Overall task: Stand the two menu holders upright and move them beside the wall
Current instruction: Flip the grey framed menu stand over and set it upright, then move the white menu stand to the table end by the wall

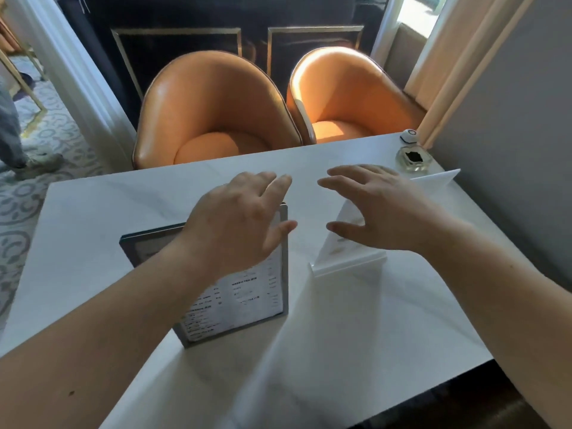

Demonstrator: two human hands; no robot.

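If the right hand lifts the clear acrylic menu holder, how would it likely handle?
The clear acrylic menu holder looks rigid, so it probably won't flex. Its glossy faces may be slippery under the open right hand. It stands on a narrow base, so a sideways push on the white marble table might tip it.

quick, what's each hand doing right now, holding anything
Left hand: open, fingers spread, above the dark-framed menu holder, holding nothing.
Right hand: open, fingers spread, above the clear menu holder, holding nothing.
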